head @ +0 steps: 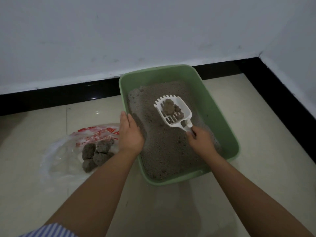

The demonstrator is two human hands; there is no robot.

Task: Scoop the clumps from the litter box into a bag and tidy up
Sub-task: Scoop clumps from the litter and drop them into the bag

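— White plastic, that slotted scoop; how is it held?

— The right hand is closed round the very end of its handle, with the head lifted over the litter and a few grey-brown clumps lying in it. The left hand lies flat, fingers together, on the near-left rim of the green litter box, gripping nothing.

— Will the load behave?

— I judge the clumps light but crumbly — tip the scoop and they roll or break. It looks stiff, so a grip nearer the head would steady it.

— And the bag?

— A thin clear plastic bag with red print lies slack on the floor just left of the box, several clumps already inside. It's floppy — its mouth likely needs holding open.

— Surroundings?

— Pale glossy floor tiles, black skirting, white walls meeting in a corner.
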